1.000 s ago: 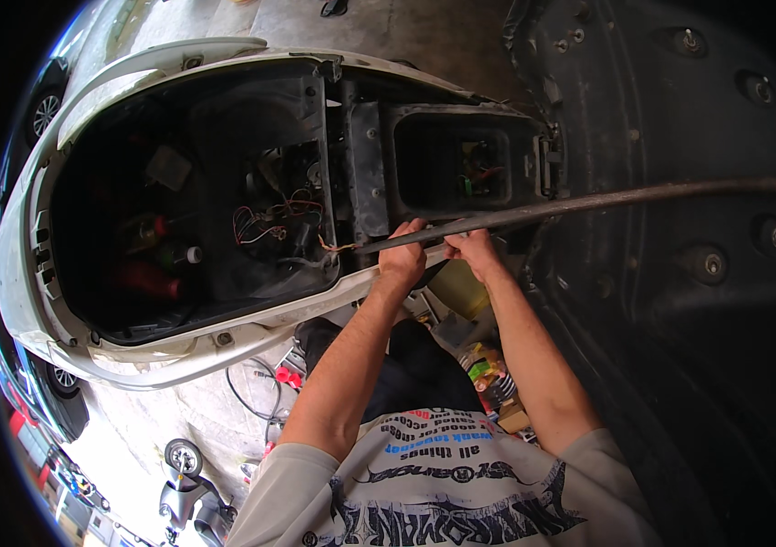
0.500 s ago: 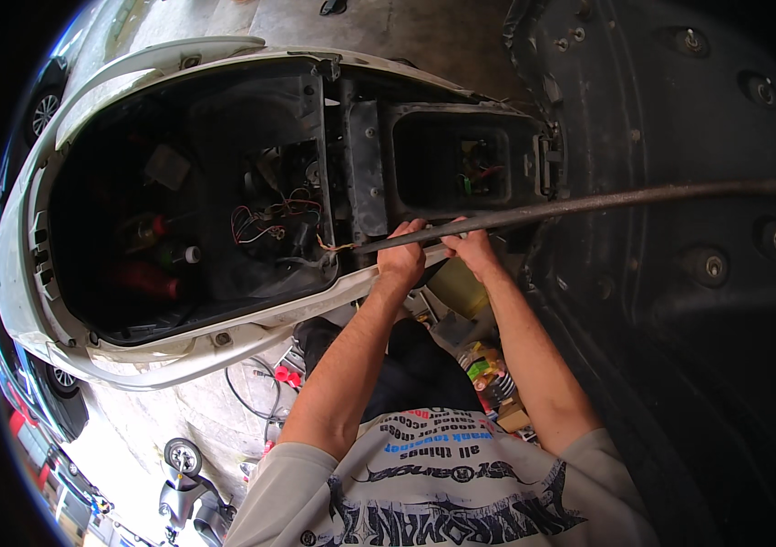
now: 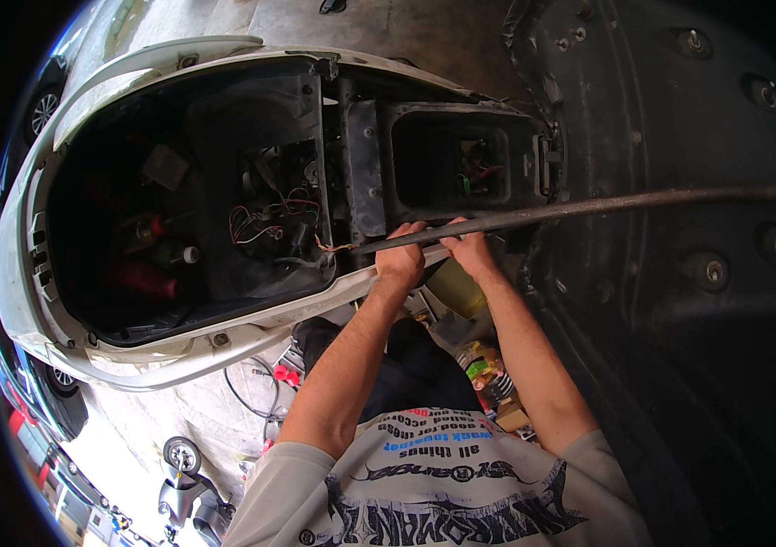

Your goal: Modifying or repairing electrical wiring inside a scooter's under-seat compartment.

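Note:
My left hand (image 3: 399, 262) and my right hand (image 3: 473, 255) are close together at the near side of an opened white scooter body (image 3: 292, 313). The fingers of both are bent and partly hidden. Across them runs a long dark tube (image 3: 534, 213), passing over the fingers of the left hand. Thin yellow and red wires (image 3: 334, 246) show at its left end. What the fingertips grip beneath the tube, I cannot make out. Just beyond the hands lies a black recessed compartment (image 3: 406, 164); a larger black storage bin (image 3: 196, 109) opens on the left.
Loose coloured wires (image 3: 260, 223), a white-capped bottle (image 3: 189, 255) and a pale box (image 3: 165, 167) are inside the bin. A large black panel with bolts (image 3: 661, 118) stands on the right. Below are a cable (image 3: 246, 397), assorted small items (image 3: 488, 369) and a small grey wheeled vehicle (image 3: 189, 506).
Almost nothing differs. Both hands stay in the same place under the tube, with only a very slight shift of the view.

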`<act>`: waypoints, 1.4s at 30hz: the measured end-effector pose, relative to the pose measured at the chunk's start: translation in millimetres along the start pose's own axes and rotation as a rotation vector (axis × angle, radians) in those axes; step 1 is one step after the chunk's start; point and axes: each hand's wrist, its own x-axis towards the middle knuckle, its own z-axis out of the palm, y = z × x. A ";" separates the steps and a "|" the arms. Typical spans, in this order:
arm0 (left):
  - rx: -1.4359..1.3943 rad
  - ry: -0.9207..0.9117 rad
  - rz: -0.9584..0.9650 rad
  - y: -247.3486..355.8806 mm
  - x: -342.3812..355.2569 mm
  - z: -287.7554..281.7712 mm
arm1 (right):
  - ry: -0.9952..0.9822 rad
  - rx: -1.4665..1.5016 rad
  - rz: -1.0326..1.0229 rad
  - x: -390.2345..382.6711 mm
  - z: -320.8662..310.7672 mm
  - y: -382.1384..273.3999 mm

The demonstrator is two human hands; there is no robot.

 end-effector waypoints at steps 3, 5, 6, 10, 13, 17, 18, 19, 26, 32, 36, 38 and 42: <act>0.031 -0.006 0.014 -1.9 -1.0 1.3 | -0.004 -0.008 0.001 0.8 0.4 0.7; 0.076 0.036 0.072 -3.3 -1.1 2.5 | -0.009 -0.024 -0.005 2.7 0.9 3.6; 0.077 0.036 0.072 -3.4 -0.9 3.3 | -0.009 -0.024 -0.006 4.0 0.6 6.0; 0.075 0.028 0.072 -1.0 0.2 5.5 | 0.011 -0.060 -0.042 7.4 1.1 14.6; 0.086 0.027 0.076 -3.3 0.9 7.7 | 0.000 -0.066 -0.048 8.0 3.4 15.0; 0.075 0.039 0.074 -5.5 2.8 7.9 | -0.089 0.088 -0.015 8.7 -3.5 12.5; 0.075 0.040 0.073 -5.6 3.4 7.8 | -0.091 0.088 -0.015 8.6 -5.1 11.7; 0.038 0.029 0.059 -5.7 3.9 7.4 | -0.093 0.143 0.039 8.6 -6.1 10.9; 0.027 -0.029 0.031 -1.8 5.5 2.0 | -0.132 0.221 0.064 10.3 -6.2 8.3; 0.021 -0.003 0.018 2.3 6.6 -2.8 | -0.118 0.230 0.086 10.6 -0.4 2.3; 0.033 -0.028 0.007 4.5 5.6 -5.6 | -0.121 0.168 0.100 10.0 0.6 3.5; 0.029 -0.043 0.054 2.7 8.1 -6.6 | -0.142 0.212 0.088 11.3 -2.7 3.1; 0.031 -0.044 0.056 -3.1 7.2 0.2 | -0.095 0.254 0.125 -2.2 -0.9 0.8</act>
